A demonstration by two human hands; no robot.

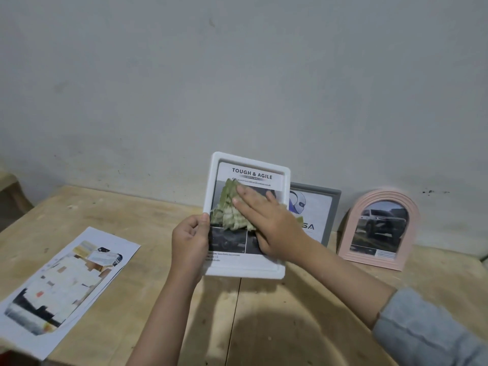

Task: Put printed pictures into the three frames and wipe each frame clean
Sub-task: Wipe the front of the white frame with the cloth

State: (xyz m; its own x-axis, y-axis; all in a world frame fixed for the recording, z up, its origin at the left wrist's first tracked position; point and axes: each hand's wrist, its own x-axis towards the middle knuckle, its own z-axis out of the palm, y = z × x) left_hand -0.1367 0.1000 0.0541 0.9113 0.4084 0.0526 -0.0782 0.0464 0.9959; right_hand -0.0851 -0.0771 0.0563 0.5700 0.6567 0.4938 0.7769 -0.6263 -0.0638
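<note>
While leftover prints (60, 283) lay in a loose stack at the left of the table (290, 326), the work looked close to its end. Just right of them the left hand (190, 233) gripped the left edge of the white frame (247, 270), fingers curled round it, holding it tilted up off the wood. That frame already held a car picture headed "TOUGH & AGILE". Over its glass the right hand (261, 220) lay flat, fingers straight, pressing a greenish cloth (229, 207) against the upper half, so this frame was being wiped and not yet finished, as I judged. Behind it, partly hidden, a grey frame (327, 207) stood against the wall (237, 75) with a print inside. Further right a pink arched frame (380, 231) stood upright, near the wall, well apart from the hands, showing another car picture. All three frames therefore seemed filled; whether the grey and pink ones were already wiped could not be told. What probably remained was the rest of this wipe and setting the white frame down.
</note>
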